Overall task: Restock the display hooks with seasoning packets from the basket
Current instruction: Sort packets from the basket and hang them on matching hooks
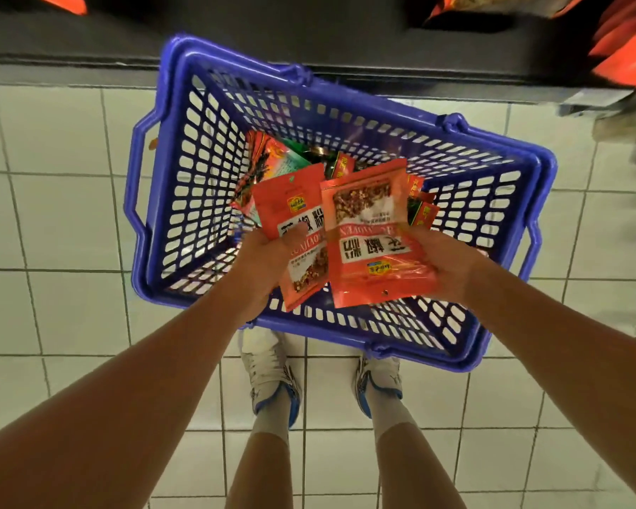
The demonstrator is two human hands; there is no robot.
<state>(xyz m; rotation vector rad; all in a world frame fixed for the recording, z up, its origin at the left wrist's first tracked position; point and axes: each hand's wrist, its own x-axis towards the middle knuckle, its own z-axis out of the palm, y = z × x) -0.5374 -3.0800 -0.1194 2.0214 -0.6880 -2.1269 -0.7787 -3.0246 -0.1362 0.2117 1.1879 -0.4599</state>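
A blue plastic basket stands on the tiled floor below me, with several seasoning packets lying in its bottom. My left hand grips a red seasoning packet by its side, above the basket. My right hand holds a second red packet of the same kind, turned upside down with its hang hole toward me. The two packets overlap slightly in the middle. No display hooks are plainly in view.
A dark shelf base runs along the top, with orange-red packets at the upper right and another at the upper left. My two feet in white and blue shoes stand just behind the basket.
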